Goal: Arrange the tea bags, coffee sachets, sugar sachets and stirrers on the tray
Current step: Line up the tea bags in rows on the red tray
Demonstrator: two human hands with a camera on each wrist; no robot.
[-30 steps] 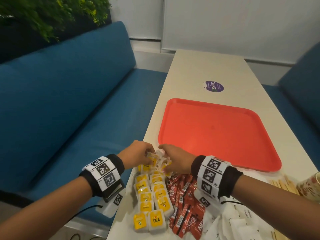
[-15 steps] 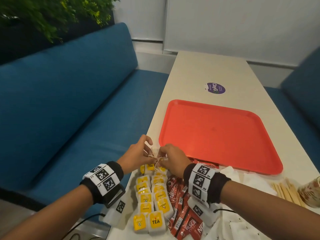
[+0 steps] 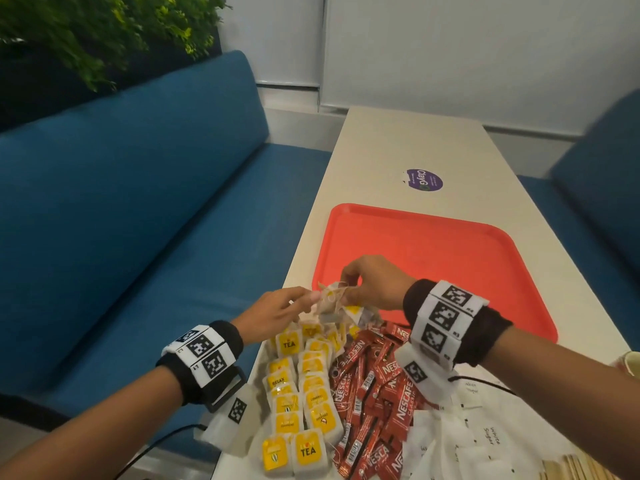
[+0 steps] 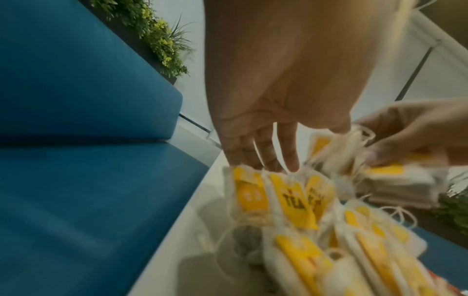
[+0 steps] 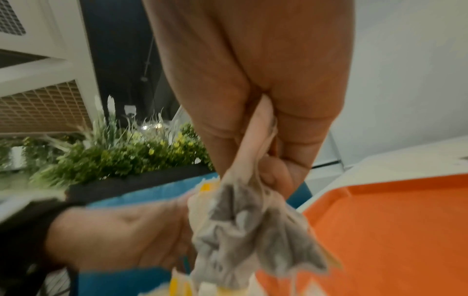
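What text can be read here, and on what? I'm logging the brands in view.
"TEA": tea bag tags.
"RELAX": one tea bag tag.
"NESCAFE CLASSIC": red coffee sachets.
"White Sugar": white sugar sachets, faintly.
"ClayG": purple table sticker; its small print is unreadable.
Other yellow tags: too blurred.

Your right hand [image 3: 375,284] covers part of the tray's [image 3: 450,258] near rim, and the bunch of tea bags [image 3: 337,303] hides both thumbs' tips. Stirrers [image 3: 575,467] and sugar sachets [image 3: 485,441] are cut off by the head view's bottom edge; a cup [image 3: 631,362] is clipped at its right edge. Both wrist views are motion-blurred: tag print is mostly unreadable, and how many bags your right fingers [image 5: 276,176] pinch can't be told. Left fingers' [image 4: 263,148] contact with the bags is unclear.
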